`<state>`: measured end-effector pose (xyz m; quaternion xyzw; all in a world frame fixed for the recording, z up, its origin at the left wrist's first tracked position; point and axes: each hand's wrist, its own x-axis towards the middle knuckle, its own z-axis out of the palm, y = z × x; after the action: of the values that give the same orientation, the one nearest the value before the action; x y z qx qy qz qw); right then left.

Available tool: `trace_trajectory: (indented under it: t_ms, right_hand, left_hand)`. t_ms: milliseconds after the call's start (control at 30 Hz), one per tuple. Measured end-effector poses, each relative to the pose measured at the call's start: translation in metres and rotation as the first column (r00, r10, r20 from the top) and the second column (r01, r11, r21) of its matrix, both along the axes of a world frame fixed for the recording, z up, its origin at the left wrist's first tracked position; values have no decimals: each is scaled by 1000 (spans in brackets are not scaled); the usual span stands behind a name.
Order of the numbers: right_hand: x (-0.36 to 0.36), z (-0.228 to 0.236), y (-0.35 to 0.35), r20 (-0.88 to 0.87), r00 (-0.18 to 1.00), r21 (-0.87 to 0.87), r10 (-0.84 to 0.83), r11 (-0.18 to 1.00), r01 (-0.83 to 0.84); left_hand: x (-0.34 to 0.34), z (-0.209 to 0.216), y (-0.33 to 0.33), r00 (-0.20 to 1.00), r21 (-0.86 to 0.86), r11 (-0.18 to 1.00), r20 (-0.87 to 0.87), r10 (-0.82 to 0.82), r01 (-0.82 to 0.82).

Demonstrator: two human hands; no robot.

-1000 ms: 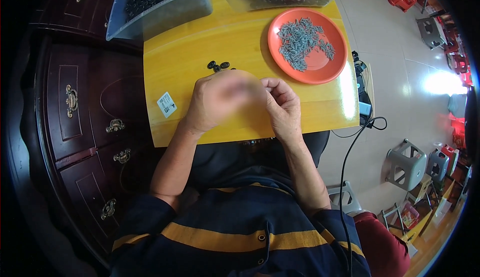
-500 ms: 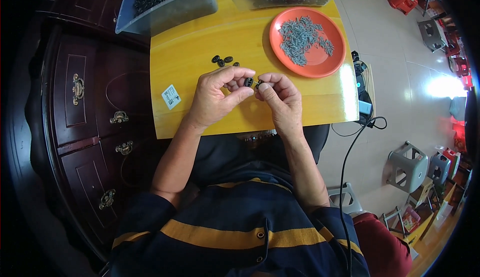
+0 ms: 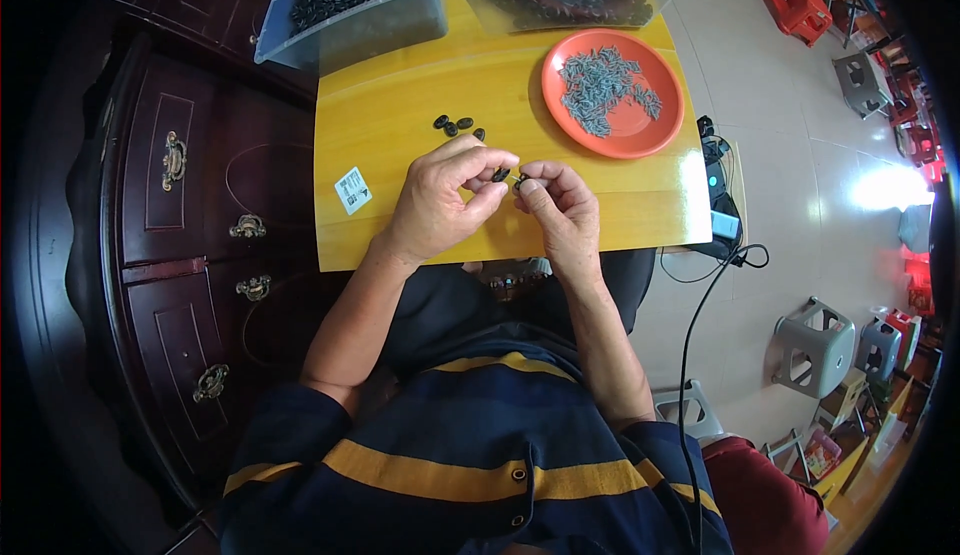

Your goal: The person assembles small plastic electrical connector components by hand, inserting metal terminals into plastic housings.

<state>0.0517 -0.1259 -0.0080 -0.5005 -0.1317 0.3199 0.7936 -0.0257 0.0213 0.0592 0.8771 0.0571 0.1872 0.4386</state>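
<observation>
Over the front part of the yellow table (image 3: 385,240), my left hand (image 3: 440,200) pinches a small black oval piece (image 3: 501,174) between thumb and fingertips. My right hand (image 3: 567,217) faces it and pinches a smaller dark piece (image 3: 520,184), partly hidden by the thumb. A thin shiny bit shows between the two pieces; whether they are joined I cannot tell. Just beyond my left hand, several black oval pieces (image 3: 451,129) lie loose on the tabletop. At the right, an orange-red plate (image 3: 648,140) carries a heap of small grey screw-like parts (image 3: 597,87).
Two clear plastic bins (image 3: 385,30) (image 3: 590,15) full of black pieces stand at the table's far edge. A white label (image 3: 352,191) lies at the left. Dark wooden drawers (image 3: 165,215) flank the left side. A black cable (image 3: 686,355) hangs at the right, near grey stools (image 3: 815,345).
The black oval piece in my left hand has turned and shows less of its face. Both hands stay close together with their pinches kept. The whole view has shifted slightly.
</observation>
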Motion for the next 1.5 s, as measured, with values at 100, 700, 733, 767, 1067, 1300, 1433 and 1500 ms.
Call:
trace_trajectory:
  t_ms: [100,700,733,767,1067,1300,1433,1500]
  right_hand:
    - [2,-2,-1,-7,999,-20,-32,999,32]
    - [-3,27,16,-180,975,169,-127,973,158]
    - [-5,29,17,-188,972,147,-138,975,167]
    - [-5,31,17,-208,969,166,-135,971,171]
    - [-8,35,25,-360,918,257,-166,929,268]
    - [-9,33,26,-374,904,250,-206,916,313]
    - [-7,30,16,-188,949,207,-253,934,290]
    - [-7,27,9,-82,957,172,-277,942,288]
  left_hand:
    - [-1,-2,-1,1000,-37,999,9,30,-30]
    - [-13,-10,-32,989,-21,989,30,-146,147]
    - [-13,-6,-35,988,8,989,27,-149,149]
    - [-11,-2,-36,987,21,987,35,-158,157]
    - [-11,-6,-38,993,-232,966,-16,-121,114]
    - [-9,-18,-48,994,-511,858,-64,-90,45]
    - [-16,-14,-43,1000,-598,801,-20,9,-19]
    - [-22,-11,-34,995,-626,776,-2,96,-76]
